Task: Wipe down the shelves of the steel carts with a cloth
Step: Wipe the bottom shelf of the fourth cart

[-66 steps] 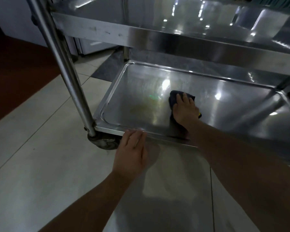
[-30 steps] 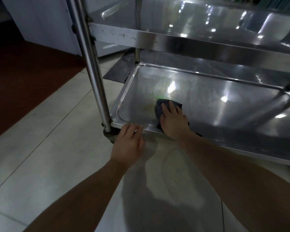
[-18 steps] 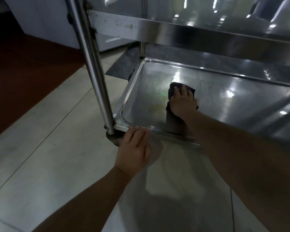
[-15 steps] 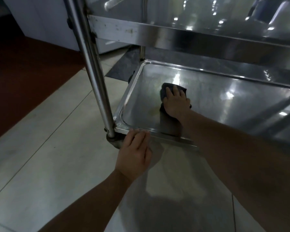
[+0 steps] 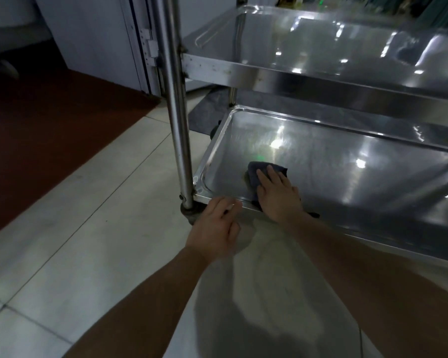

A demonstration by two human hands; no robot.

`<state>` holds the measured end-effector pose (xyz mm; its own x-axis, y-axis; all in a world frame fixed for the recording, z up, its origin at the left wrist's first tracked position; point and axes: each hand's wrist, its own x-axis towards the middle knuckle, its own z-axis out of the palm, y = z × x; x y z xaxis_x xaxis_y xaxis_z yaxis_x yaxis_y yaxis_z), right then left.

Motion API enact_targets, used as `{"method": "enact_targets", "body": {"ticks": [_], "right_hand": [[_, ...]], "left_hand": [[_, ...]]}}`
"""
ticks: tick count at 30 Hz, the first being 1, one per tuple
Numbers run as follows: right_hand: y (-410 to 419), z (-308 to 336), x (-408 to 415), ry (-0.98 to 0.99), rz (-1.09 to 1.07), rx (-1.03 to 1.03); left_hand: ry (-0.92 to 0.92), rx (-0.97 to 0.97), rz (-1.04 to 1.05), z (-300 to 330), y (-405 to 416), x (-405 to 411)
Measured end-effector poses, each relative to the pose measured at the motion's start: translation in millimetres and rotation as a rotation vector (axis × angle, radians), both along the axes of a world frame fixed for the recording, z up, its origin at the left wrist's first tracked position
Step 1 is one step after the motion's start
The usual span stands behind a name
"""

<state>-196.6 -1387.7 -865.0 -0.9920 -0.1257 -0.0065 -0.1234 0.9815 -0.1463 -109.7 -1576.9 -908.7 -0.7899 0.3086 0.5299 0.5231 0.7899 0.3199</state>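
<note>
A steel cart fills the right half of the head view. Its bottom shelf (image 5: pixel 347 171) is a shallow tray with a raised rim. A dark cloth (image 5: pixel 256 174) lies near the tray's front left corner, and my right hand (image 5: pixel 277 195) presses flat on it, fingers spread over the cloth. My left hand (image 5: pixel 215 226) rests on the tray's front rim, just right of the corner post (image 5: pixel 176 112), fingers together and curled over the edge. The middle shelf (image 5: pixel 321 45) hangs above, shiny and bare.
A caster (image 5: pixel 192 215) sits under the corner post. Pale floor tiles (image 5: pixel 88 241) lie in front of the cart, a dark red floor strip (image 5: pixel 49 130) to the left. A white door frame with hinges (image 5: pixel 145 47) stands behind the post, and a grey mat (image 5: pixel 207 112) lies beneath the cart.
My right hand has drawn the cloth back from the tray's middle toward the front rim. The view has tilted up, showing more of the middle shelf. My left hand stays on the rim.
</note>
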Motion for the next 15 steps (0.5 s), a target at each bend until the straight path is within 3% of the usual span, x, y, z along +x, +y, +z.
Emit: {"method": "enact_targets", "body": {"ticks": [5,15], "right_hand": [[-32,-3,7,0.013,-0.008,-0.029],[-61,-9,-40,0.052,0.042,-0.008]], "left_hand": [[-0.02,0.045,0.197,-3,-25,-6],[0.084,0.121,0.152,-19,-25,-10]]}}
